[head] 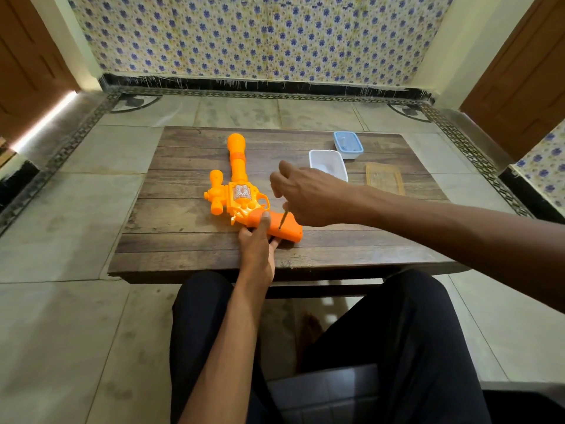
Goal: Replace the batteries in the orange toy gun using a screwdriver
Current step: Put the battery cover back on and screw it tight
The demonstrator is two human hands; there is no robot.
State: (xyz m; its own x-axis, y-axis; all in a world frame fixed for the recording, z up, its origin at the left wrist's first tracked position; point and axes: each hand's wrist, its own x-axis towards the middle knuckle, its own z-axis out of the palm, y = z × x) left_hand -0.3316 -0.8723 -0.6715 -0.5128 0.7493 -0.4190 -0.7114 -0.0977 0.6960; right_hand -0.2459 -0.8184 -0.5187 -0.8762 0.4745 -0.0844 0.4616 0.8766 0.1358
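Orange toy gun [237,194]: left hand [258,249] grip clasps handle [289,230]; right hand [305,194] grip pinches screwdriver [283,218].

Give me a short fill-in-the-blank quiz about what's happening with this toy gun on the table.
1. The right hand holds a ____ whose tip touches the grip of the toy gun.
2. The left hand steadies the ____ toy gun on the wooden table.
3. Behind the open white container stands a lidded container whose lid is ____.
Missing: screwdriver; orange; blue.
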